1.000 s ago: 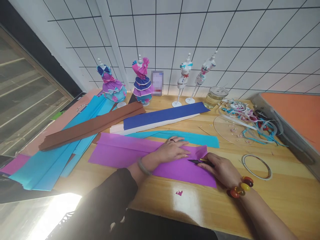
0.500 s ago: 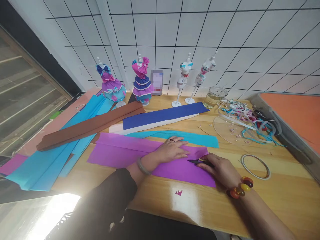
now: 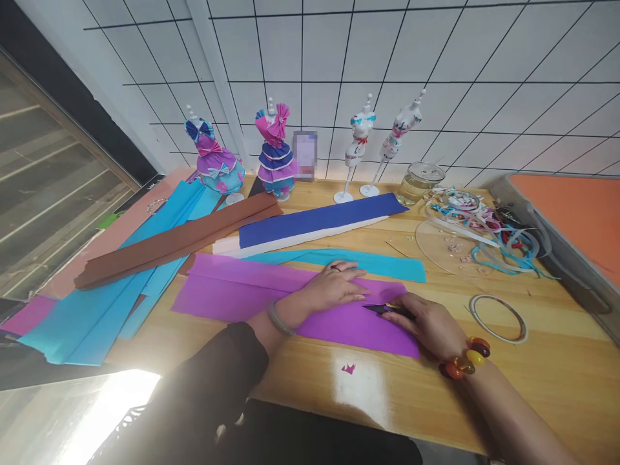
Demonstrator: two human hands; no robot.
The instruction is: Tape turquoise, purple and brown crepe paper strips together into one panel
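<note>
The left hand [image 3: 336, 287] is laid palm down on a purple sheet [image 3: 358, 332], its fingers extended and slightly spread, with nothing gripped. In the right hand [image 3: 426, 320], fingers curled closely around it, a dark, pointed tool [image 3: 375, 309] is held; its handle is mostly covered, and its slim tip is directed leftward over the sheet. The left wrist is ringed by a smooth, pale bangle [image 3: 279, 319], the right by a bracelet [image 3: 465, 363] of chunky, glossy red, amber and yellow beads.

The purple sheet, thin and matt, is spread beneath the 2 hands on the wood-grained worktop [image 3: 557, 394], and a lengthwise crease is shown toward its left end. Nearer the front edge, a tiny, jagged magenta scrap [image 3: 349, 369] is seen. Just beyond the sheet, a soft turquoise strip [image 3: 392, 265] is placed, then a flat navy strip [image 3: 320, 218] edged by a white layer [image 3: 290, 241]. To the left, a folded brown strip [image 3: 169, 244] is laid across long blue sheets [image 3: 92, 326].

On the right, a narrow ring [image 3: 522, 333] is set apart, with a curly tangle of ribbons [image 3: 516, 242] and a round glass jar [image 3: 419, 187] farther back. Along the tiled wall [image 3: 324, 55], 2 miniature forms in ruffled dresses [image 3: 276, 161] and 2 slender white forms [image 3: 356, 148] on round bases are stood.
</note>
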